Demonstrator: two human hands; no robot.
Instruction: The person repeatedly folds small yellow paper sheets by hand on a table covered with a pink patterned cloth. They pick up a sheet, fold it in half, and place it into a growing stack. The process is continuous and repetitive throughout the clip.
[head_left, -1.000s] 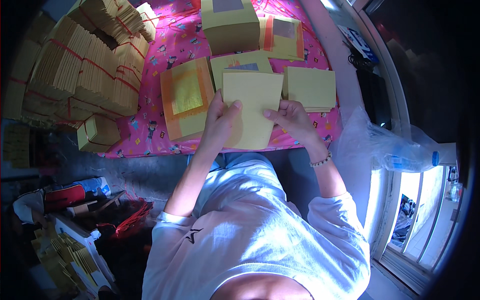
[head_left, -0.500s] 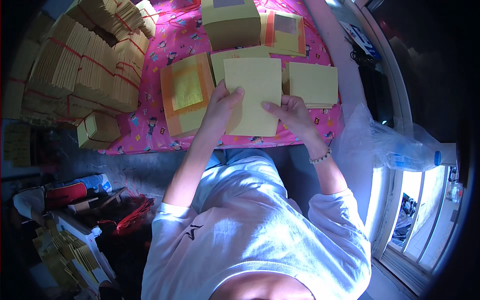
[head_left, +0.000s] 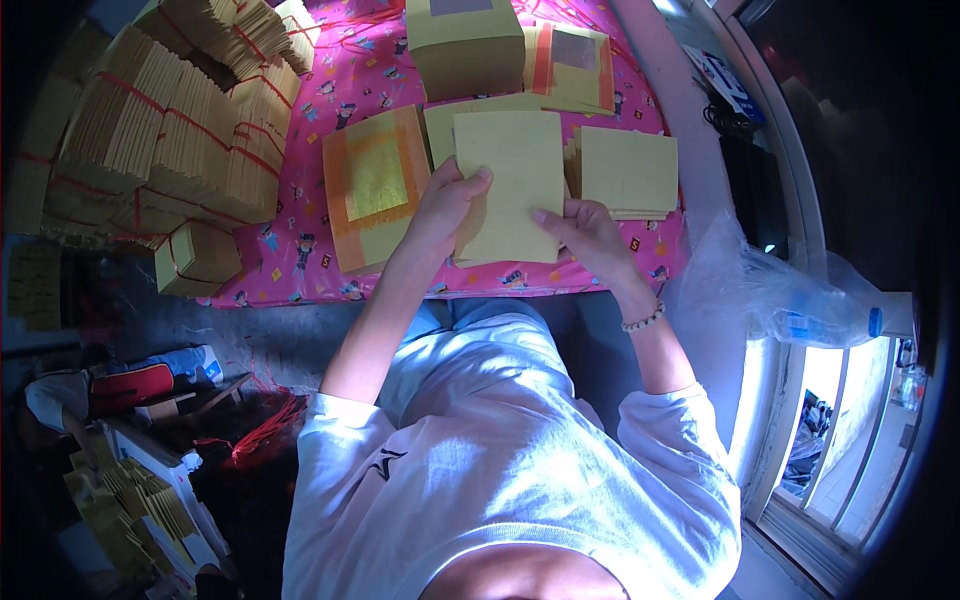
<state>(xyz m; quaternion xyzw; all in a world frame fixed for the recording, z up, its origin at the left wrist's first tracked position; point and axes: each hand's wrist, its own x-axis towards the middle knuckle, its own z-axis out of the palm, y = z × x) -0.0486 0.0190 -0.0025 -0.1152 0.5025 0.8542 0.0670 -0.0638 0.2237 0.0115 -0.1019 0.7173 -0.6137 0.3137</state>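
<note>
In front of me I hold a yellow paper sheet [head_left: 515, 190] upright above the table, its plain face towards me. My left hand [head_left: 448, 205] pinches its left edge, thumb on the front. On the lower right edge, my right hand [head_left: 592, 238] is closed the same way. Whether more sheets lie behind it I cannot tell. To the left lies a pile of paper with an orange border and a gold foil square [head_left: 375, 190]. A low stack of plain yellow paper [head_left: 632, 172] is on the right, and more yellow paper [head_left: 480, 112] shows behind the held sheet.
A pink patterned cloth [head_left: 310, 200] covers the table. Bundles of paper tied with red string [head_left: 150, 125] rise at left. A tall paper stack [head_left: 468, 70] and foil-marked paper [head_left: 575, 65] stand behind. Lower left, another person [head_left: 60, 400] reaches towards yellow paper. A plastic bag [head_left: 740, 280] hangs right.
The held sheet has shifted slightly upward, its lower edge now higher. Both hands keep their grip. At lower left the other person's arm has come further into view.
</note>
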